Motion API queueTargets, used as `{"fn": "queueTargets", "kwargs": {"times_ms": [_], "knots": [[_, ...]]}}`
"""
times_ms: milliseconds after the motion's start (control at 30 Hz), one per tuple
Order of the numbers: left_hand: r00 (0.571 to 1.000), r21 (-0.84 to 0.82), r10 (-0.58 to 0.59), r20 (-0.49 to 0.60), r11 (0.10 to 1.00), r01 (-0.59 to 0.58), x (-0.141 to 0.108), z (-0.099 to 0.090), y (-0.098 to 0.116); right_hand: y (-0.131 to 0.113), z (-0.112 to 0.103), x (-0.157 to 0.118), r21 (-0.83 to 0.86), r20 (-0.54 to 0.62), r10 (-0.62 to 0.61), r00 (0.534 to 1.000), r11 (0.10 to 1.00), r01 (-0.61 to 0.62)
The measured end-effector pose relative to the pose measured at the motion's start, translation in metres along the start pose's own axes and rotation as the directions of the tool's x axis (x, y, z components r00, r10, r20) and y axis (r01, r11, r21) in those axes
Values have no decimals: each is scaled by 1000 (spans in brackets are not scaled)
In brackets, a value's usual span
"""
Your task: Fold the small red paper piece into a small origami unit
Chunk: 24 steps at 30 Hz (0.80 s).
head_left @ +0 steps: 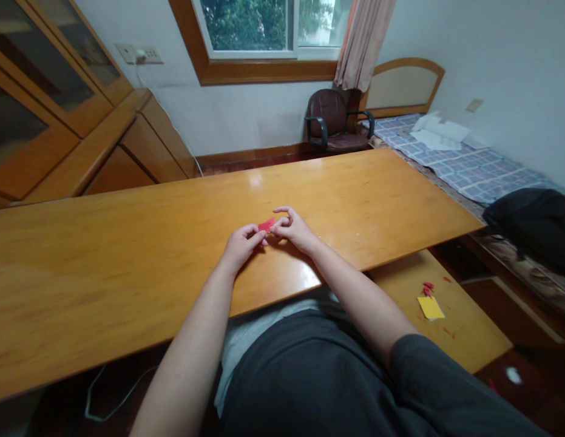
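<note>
A small red piece, which looks like paper (pixel 266 225), is held between both hands just above the wooden table (pixel 141 243). My left hand (pixel 244 244) pinches its left end between thumb and fingers. At its right end, the thumb and a finger of my right hand (pixel 291 230) close on it, while the index finger is raised and curved. The fingers partly cover the piece, so its full shape is hidden.
A lower board (pixel 400 291) at the right bears a yellow pad (pixel 430 308) and red scraps (pixel 427 289). Beyond the table stands a brown chair (pixel 328 115). A bed (pixel 482 170) with a black bag (pixel 532 221) is at the right, a wooden cabinet (pixel 100 145) at the left.
</note>
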<state>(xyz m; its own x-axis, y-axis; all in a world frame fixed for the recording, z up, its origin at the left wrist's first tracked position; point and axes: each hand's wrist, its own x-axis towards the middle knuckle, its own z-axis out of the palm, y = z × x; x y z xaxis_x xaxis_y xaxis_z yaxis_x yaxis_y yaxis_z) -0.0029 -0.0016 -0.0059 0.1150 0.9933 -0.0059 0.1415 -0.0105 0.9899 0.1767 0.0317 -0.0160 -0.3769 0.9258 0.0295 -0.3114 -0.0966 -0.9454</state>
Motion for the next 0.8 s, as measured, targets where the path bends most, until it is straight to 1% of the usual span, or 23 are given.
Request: {"fn": "queueTargets", "kwargs": {"times_ms": [433, 533, 633, 800], "knots": [[999, -76, -22, -36, 997, 20, -1, 2, 4, 1, -2, 1, 35, 1, 17, 1000, 999, -17], [1000, -51, -6, -29, 999, 5, 0, 1, 1, 2, -2, 1, 32, 14, 10, 1000, 999, -10], [1000, 22, 23, -12, 999, -23, 1, 0, -3, 2, -1, 1, -6, 22, -10, 1000, 1000, 11], [999, 103, 50, 5, 993, -50, 2, -1, -5, -1, 2, -1, -52, 6, -22, 1000, 998, 22]]}}
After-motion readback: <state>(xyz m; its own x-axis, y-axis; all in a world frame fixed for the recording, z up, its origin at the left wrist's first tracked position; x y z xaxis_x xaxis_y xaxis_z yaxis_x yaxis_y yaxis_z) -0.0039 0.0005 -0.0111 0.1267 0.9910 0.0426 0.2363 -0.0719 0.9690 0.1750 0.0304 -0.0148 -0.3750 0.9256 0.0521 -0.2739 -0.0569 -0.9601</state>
